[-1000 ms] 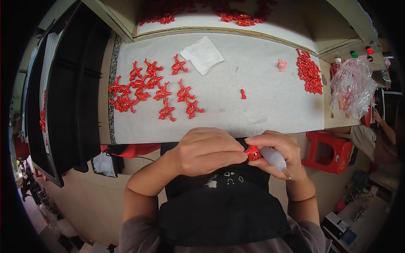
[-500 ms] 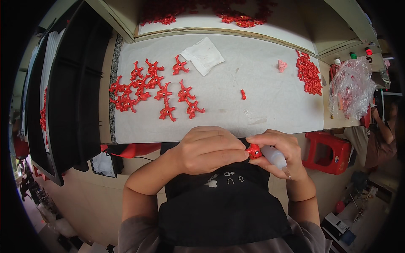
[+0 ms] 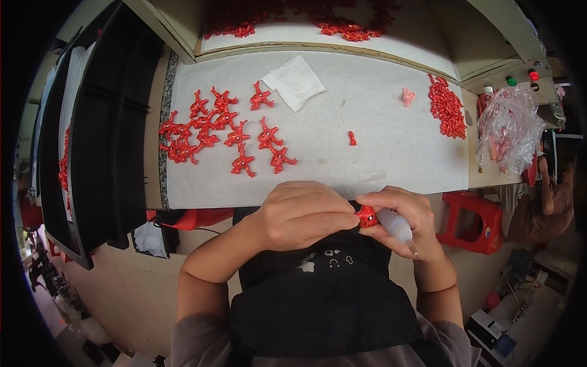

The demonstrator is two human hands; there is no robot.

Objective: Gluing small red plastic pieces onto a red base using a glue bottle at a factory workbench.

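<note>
My left hand (image 3: 302, 214) is curled shut over a small red plastic figure (image 3: 367, 216), of which only one end shows at the fingertips. My right hand (image 3: 403, 220) pinches that same red piece and also holds a small white squeeze bottle (image 3: 396, 226) that points down and to the right. Both hands meet just in front of the table's near edge, above my dark apron. Several red figures (image 3: 226, 131) lie spread on the white table top (image 3: 379, 110) to the left.
A folded white cloth (image 3: 295, 81) lies at the back. A pile of small red parts (image 3: 446, 110), one pink piece (image 3: 408, 96) and a lone red part (image 3: 351, 138) lie to the right. A clear plastic bag (image 3: 510, 125) and a red stool (image 3: 474, 221) stand right. Black trays (image 3: 104, 140) line the left.
</note>
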